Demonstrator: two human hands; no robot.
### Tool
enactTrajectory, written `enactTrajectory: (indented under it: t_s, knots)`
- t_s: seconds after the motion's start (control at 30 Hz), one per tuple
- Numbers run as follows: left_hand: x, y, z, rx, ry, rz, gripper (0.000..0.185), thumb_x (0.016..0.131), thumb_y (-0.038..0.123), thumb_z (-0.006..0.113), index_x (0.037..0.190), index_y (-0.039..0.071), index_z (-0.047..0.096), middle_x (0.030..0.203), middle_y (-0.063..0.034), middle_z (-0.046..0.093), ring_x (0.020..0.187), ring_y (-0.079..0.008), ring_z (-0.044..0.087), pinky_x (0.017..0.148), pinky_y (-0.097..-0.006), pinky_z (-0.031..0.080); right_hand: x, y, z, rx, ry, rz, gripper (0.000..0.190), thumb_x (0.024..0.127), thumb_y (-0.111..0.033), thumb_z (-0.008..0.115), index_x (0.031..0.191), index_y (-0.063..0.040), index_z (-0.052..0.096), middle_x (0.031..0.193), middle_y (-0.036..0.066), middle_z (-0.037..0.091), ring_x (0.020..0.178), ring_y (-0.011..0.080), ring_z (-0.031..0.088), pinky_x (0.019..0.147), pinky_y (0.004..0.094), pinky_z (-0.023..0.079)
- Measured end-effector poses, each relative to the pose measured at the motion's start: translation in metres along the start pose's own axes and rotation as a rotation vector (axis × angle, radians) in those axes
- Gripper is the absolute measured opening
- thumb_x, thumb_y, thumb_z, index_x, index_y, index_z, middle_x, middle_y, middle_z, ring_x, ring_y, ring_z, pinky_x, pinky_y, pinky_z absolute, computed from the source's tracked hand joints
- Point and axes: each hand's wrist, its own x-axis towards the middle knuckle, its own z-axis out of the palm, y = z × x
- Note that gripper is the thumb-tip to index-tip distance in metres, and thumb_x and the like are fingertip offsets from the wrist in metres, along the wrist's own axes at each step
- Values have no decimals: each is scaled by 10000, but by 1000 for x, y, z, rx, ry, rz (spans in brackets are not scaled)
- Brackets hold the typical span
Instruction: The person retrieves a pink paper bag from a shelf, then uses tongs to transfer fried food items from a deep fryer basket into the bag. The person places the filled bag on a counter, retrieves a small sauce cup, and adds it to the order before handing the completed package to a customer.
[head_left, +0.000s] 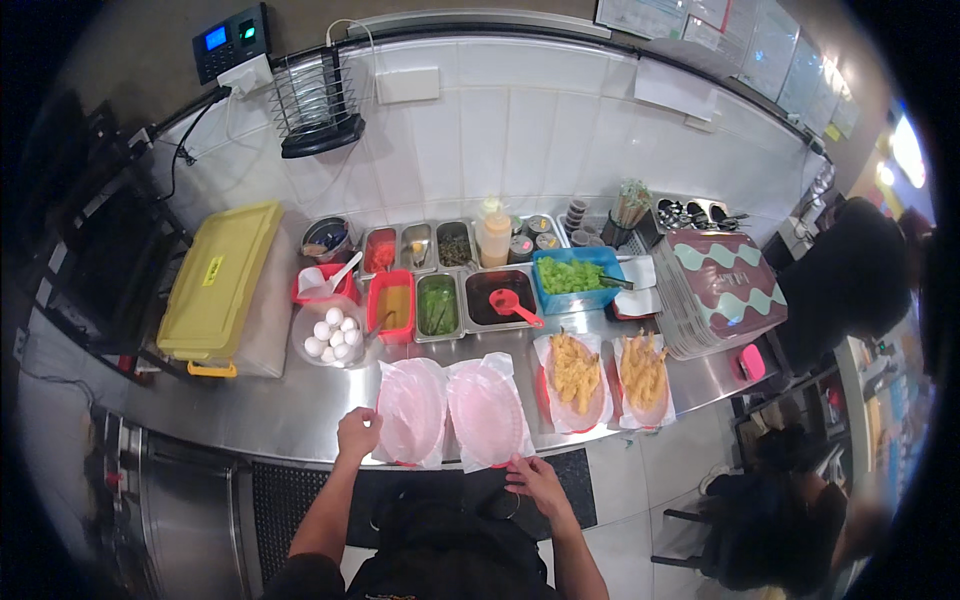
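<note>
Two red oval baskets lined with white paper lie side by side at the counter's front edge: the left lined basket (411, 412) and the right lined basket (489, 411). My left hand (359, 433) is at the left basket's outer edge, fingers curled; whether it pinches the paper is unclear. My right hand (534, 482) is by the lower right rim of the other basket, fingers partly spread, and its contact with the rim is hard to tell. To the right, two more lined baskets hold battered fried food (576, 375) and similar fried pieces (643, 375).
Behind stand a bowl of white eggs (330, 337), a red tub of yellow liquid (391, 306), a steel pan with a red scoop (507, 302) and a blue lettuce bin (576, 277). A yellow-lidded box (221, 281) is left, stacked trays (720, 285) right. People are farther right.
</note>
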Motion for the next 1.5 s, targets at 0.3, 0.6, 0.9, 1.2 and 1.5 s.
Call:
enactTrajectory:
  t_s: [0.3,0.6,0.9,1.2,1.5]
  knots:
    - [25,-32,-13,-678,-451,-272,153,828,93,641,912,-21,583,786,-85,631,674,-151,639,549,-286,560,-12,33,60,212,297,-332,237,960,-179,580,1072,28,548,987,129,635,845,198,664,722,354,598]
    - [2,-20,-94,-771,-711,15,98,858,30,601,892,-2,515,791,-92,613,657,-152,625,578,-288,567,-79,99,138,213,659,-457,204,968,-139,560,1056,44,542,948,116,629,843,209,675,718,340,594]
    - [-97,30,-67,-809,-1285,-22,98,878,36,598,912,-14,521,831,-103,611,745,-193,673,642,-328,601,-178,172,198,382,711,-542,285,968,-77,512,1236,14,548,1108,139,649,933,241,675,807,390,588]
    - [-251,10,-57,-388,-1542,212,281,885,141,660,1011,-50,496,958,-160,595,779,-248,681,646,-361,615,-317,301,204,609,873,-642,292,962,-30,485,1241,49,523,1129,148,637,956,262,673,812,396,597]
    - [-473,-56,-22,-385,-2147,-38,575,912,222,578,1395,60,309,1318,-133,487,1202,-318,520,948,-535,468,-479,489,212,632,1120,-673,300,961,-62,515,1250,19,523,1112,117,635,955,219,660,812,352,590]
